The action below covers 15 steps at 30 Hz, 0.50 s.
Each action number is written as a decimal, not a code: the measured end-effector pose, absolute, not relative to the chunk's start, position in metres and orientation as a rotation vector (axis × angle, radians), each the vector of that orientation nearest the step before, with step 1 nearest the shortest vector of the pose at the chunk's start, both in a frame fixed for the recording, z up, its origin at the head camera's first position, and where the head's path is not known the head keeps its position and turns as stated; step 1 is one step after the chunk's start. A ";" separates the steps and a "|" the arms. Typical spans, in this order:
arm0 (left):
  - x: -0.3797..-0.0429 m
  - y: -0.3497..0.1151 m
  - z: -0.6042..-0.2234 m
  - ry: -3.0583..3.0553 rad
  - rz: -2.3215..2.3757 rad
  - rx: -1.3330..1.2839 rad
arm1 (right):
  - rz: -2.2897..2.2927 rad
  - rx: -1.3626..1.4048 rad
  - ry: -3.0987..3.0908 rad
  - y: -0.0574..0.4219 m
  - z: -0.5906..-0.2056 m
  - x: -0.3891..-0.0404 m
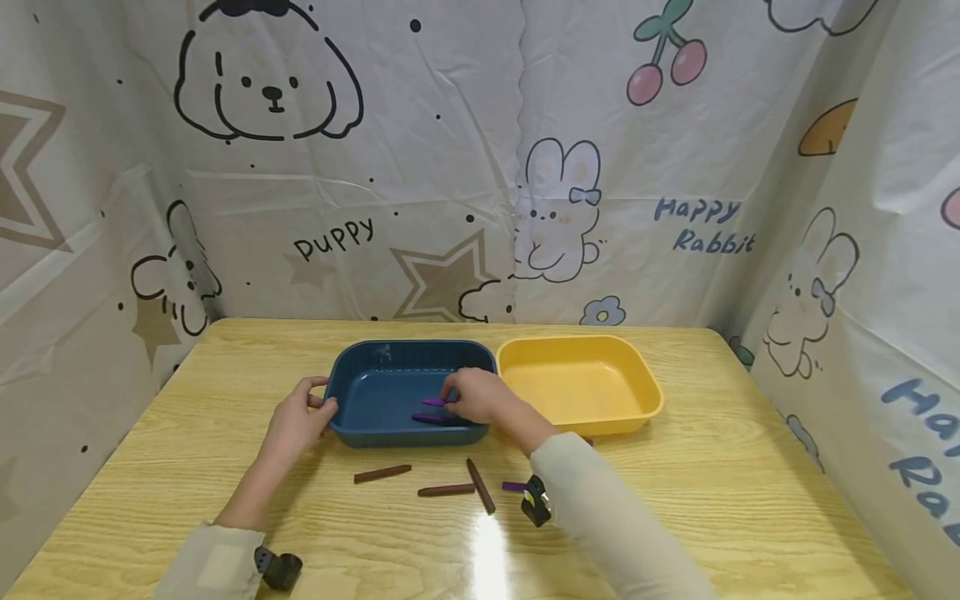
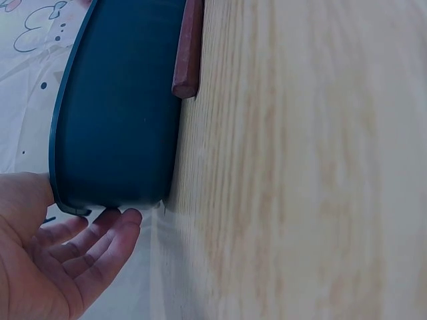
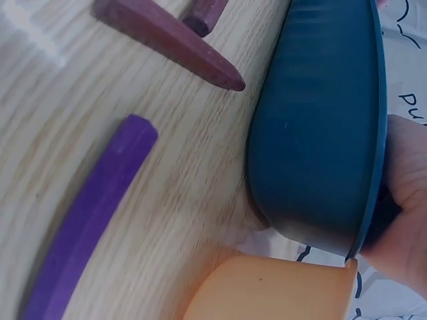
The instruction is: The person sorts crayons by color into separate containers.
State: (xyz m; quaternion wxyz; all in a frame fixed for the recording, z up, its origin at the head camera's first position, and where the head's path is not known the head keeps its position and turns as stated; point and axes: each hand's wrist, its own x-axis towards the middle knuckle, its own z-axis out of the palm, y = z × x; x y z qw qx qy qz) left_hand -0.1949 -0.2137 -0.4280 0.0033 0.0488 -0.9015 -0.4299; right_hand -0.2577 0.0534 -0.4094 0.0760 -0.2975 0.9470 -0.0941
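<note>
"What is being observed?"
"A blue tray (image 1: 397,438), with a yellow tray (image 1: 579,393) being noted at its three o'clock."
"The hands?"
"The blue rim is being gripped at nine o'clock by the left hand (image 1: 297,421); inside, toward four o'clock, a purple crayon (image 1: 432,402) is being pinched by the right hand (image 1: 477,396)."

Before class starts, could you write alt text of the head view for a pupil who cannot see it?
A person's right hand appears to pinch a purple stick inside a blue tray, while the left hand holds the tray's left end. A yellow tray stands at its right, and three brown sticks lie on the wooden table in front.
</note>
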 end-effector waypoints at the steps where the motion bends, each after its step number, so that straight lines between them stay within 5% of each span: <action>1: -0.195 -0.214 -0.428 -2.826 -1.348 0.153 | -0.278 -0.890 2.840 0.053 -0.410 -0.258; 15: -0.195 -0.214 -0.429 -2.815 -1.369 0.150 | -0.242 -0.824 2.824 0.041 -0.411 -0.257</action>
